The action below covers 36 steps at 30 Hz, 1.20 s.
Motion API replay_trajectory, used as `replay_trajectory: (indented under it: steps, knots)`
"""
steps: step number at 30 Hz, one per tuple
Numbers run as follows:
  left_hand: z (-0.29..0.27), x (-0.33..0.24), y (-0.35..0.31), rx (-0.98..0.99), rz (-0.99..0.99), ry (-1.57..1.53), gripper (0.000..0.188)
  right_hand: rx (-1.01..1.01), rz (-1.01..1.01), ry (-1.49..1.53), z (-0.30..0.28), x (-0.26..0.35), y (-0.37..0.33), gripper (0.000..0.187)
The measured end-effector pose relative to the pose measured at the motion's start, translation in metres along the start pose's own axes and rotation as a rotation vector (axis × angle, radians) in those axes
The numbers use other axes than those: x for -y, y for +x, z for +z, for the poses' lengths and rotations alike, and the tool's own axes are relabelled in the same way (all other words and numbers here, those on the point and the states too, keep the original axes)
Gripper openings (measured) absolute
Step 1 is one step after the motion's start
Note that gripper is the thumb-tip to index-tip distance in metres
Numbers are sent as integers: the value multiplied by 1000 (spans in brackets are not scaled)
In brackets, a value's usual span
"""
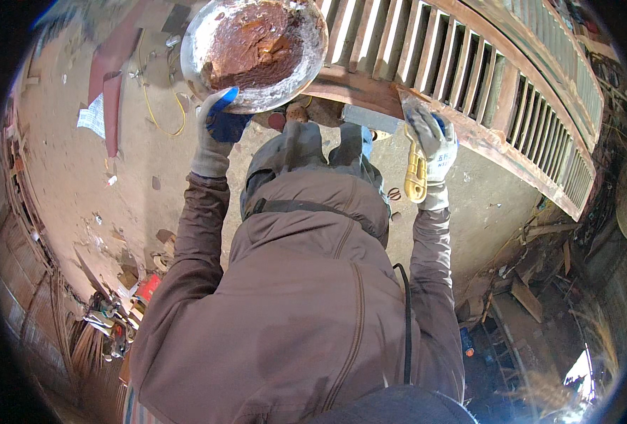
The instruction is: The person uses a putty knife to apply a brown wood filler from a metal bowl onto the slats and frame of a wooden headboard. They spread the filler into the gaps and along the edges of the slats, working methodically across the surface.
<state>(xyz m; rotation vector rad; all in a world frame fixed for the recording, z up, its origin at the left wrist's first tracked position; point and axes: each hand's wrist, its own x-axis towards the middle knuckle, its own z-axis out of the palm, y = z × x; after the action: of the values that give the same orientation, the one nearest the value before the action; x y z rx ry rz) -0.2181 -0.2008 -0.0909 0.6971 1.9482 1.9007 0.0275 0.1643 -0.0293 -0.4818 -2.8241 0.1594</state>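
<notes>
My left hand (218, 134), in a grey glove with a blue-coated palm, grips the near rim of a round, whitish-smeared metal basin (308, 67). A mass of reddish-brown paste (260, 44) fills much of its middle. In my right hand (437, 145), gloved alike, is a putty knife (416, 169) with a yellow handle pointing back toward me. Its broad, smeared blade points away, up against the near rail of a long slatted wooden panel (469, 128). The blade's edge partly blends with the rail, so exact contact is hard to make out.
Beneath the panel's near rail is a grey block (371, 119). On the floor lie a reddish-brown strip (113, 116), a yellow cord (180, 129) and a small scissors-like item (394, 193). Piled tools (108, 321) stand at lower left; wood scraps (527, 298) lie at right.
</notes>
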Motion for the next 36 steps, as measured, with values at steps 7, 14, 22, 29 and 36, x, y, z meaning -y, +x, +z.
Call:
replay_trajectory:
  steps: [7, 14, 22, 29, 36]
  knots:
    - [2, -7, 4, -58, -268, -481, 37, -66, -74, -74, 26, 3, -3, 28]
    - [0, 4, 0, -47, -274, -576, 37, 6, -72, 119, -3, 8, -24, 25]
    - [-8, 3, 5, -67, -382, -506, 34, -30, 1, -100, 7, -24, -20, 35]
    - [2, -7, 3, -34, -187, -213, 30, 0, -62, 8, 8, -15, -41, 30]
    - [3, -8, 2, -68, -173, -327, 34, 8, 47, 87, -23, -12, -37, 31]
